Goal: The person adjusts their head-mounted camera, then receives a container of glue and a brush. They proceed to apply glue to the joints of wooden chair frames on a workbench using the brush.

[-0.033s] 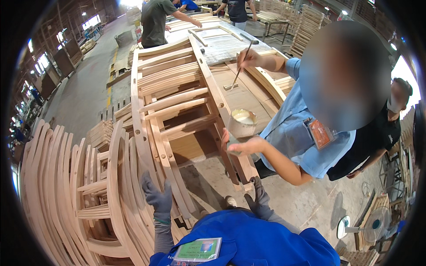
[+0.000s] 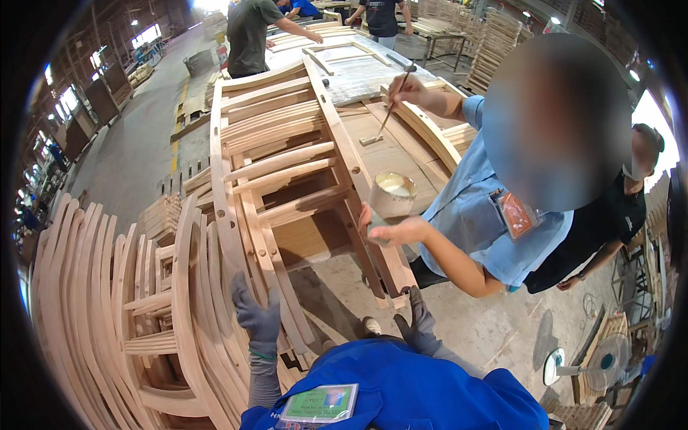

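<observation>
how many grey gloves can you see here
2: one on the left hand, beside the wooden frame; one on the right hand, by its near right corner. Others may be hidden.

- A pedestal fan (image 2: 608, 362) on the floor at lower right
- A tall stack of wooden slats (image 2: 493, 46) at upper right, beside a metal-legged table (image 2: 438, 36)
- A grey bin (image 2: 199, 64) near a yellow floor line (image 2: 175, 154)
- A person in a dark green shirt (image 2: 247, 37), one arm outstretched
- A person in black (image 2: 600, 226) at right
</observation>
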The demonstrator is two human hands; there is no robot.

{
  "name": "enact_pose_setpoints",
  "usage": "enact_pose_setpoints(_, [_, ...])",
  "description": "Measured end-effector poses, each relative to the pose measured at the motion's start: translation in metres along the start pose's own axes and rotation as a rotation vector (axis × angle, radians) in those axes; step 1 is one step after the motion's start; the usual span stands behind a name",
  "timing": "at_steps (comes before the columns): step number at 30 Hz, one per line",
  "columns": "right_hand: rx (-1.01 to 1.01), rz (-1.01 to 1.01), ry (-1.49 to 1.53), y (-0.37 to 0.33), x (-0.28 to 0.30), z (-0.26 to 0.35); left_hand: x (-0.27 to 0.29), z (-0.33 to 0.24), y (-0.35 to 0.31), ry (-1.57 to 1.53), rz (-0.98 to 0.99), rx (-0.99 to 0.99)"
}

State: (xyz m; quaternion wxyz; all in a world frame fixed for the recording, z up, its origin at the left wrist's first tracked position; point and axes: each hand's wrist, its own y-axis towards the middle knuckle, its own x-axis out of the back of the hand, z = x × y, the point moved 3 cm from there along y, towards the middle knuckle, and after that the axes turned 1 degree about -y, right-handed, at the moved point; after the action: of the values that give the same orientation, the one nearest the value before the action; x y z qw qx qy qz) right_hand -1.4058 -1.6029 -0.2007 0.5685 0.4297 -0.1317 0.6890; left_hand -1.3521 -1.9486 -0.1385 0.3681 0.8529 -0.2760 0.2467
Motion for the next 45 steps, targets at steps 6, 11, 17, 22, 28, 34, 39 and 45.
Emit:
enact_pose_setpoints(6, [-0.06,-0.031,0.023,-0.004,0.017,0.017,-0.031,-0.045,0.016,-0.308,0.13,-0.109])
enact_pose_setpoints(11, [-0.071,-0.074,0.075,0.006,0.04,0.04,-0.053,-0.059,0.013,-0.449,0.277,-0.089])
enact_pose_setpoints(17, [-0.008,-0.128,0.119,0.008,0.058,0.045,-0.062,-0.09,0.013,-0.655,0.415,-0.027])
enact_pose_setpoints(22, [-0.007,-0.249,0.17,0.029,0.087,0.061,-0.065,-0.116,0.019,-0.92,0.579,0.106])
enact_pose_setpoints(28, [0.03,-0.492,0.311,0.057,0.129,0.051,-0.09,-0.175,0.018,-1.408,0.906,0.335])
enact_pose_setpoints(34, [-0.354,-0.615,1.04,0.065,0.149,0.041,-0.14,-0.196,0.011,-1.613,0.978,0.63])
enact_pose_setpoints(39, [-0.327,-0.787,0.98,0.064,0.177,0.009,-0.159,-0.221,0.004,-1.608,1.16,0.756])
enact_pose_setpoints(45, [-0.28,-0.749,0.888,0.074,0.2,-0.005,-0.164,-0.234,-0.012,-1.378,1.256,0.8])
